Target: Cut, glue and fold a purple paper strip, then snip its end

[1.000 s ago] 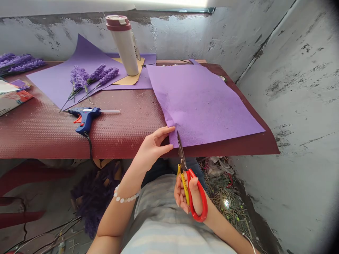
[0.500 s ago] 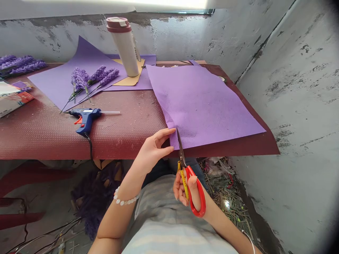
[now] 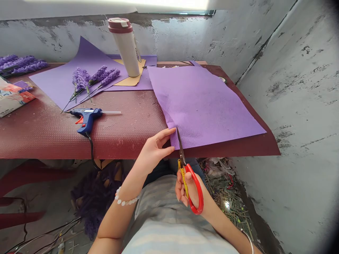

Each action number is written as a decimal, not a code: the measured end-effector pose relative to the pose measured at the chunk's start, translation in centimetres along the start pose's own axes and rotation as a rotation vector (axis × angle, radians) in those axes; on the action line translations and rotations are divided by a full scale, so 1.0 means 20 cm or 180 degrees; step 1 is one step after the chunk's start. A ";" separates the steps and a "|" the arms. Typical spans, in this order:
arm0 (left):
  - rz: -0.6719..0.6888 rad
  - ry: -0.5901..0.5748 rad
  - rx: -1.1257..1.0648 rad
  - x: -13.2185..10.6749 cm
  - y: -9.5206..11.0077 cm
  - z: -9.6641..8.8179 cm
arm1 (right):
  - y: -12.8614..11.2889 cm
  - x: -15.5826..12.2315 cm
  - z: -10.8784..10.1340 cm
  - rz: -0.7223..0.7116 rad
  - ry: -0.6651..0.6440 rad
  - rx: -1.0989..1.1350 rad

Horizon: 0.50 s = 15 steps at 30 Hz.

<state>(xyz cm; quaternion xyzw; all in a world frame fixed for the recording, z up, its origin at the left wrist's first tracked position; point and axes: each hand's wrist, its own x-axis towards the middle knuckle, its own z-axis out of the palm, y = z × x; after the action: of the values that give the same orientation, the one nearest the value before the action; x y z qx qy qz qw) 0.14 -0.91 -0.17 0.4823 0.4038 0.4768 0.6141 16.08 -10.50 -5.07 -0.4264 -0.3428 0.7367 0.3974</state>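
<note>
A large sheet of purple paper [image 3: 206,102] lies over the right part of the table, its near left corner at the front edge. My left hand [image 3: 156,150] pinches that corner between thumb and fingers. Scissors [image 3: 195,192] with red handles are gripped in my right hand [image 3: 185,187], my thumb through the red loop. Their blades point away from me and meet the paper just right of my left fingertips. A yellow strip with dark marks [image 3: 184,181] runs along the other handle, inside my curled right fingers.
A blue glue gun [image 3: 87,120] lies on the dark red table [image 3: 137,123], its cord over the front edge. Behind are purple flower stems [image 3: 88,79] on more purple paper [image 3: 90,56], and a lidded tumbler [image 3: 126,53]. A box [image 3: 16,98] sits left; a wall [image 3: 302,91] stands right.
My right thumb and the red handle have shifted slightly left and inward, the handles closing a little. My left hand and the paper hold almost the same place.
</note>
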 end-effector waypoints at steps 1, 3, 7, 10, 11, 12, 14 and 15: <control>0.0003 0.0005 -0.0004 0.00 0.00 0.00 | 0.00 0.00 0.00 0.0022 0.0023 0.0018; -0.0001 0.0014 -0.0004 0.00 0.00 0.00 | 0.01 0.01 0.00 0.0067 0.0028 0.0051; -0.0035 0.0021 0.0015 0.00 0.00 0.00 | 0.04 0.01 0.00 0.0065 0.0009 0.0109; -0.0030 0.0030 -0.0021 0.00 0.00 0.00 | 0.05 0.00 0.00 0.0088 0.0043 0.0084; -0.0027 0.0029 -0.0034 0.00 0.00 0.00 | 0.05 0.00 0.00 0.0114 0.0071 0.0068; -0.0028 0.0027 -0.0042 0.00 0.00 0.00 | 0.04 0.00 0.00 0.0139 0.0101 0.0052; -0.0032 0.0023 -0.0042 0.00 0.00 0.00 | 0.03 0.00 0.01 0.0188 0.0134 0.0013; -0.0032 0.0022 -0.0039 0.00 0.00 0.00 | 0.02 0.00 0.01 0.0209 0.0137 -0.0010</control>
<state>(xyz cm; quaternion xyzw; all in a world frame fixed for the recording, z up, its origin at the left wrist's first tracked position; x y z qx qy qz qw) 0.13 -0.99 -0.12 0.4748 0.4054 0.4778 0.6180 15.72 -10.69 -5.38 -0.4539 -0.3212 0.7395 0.3795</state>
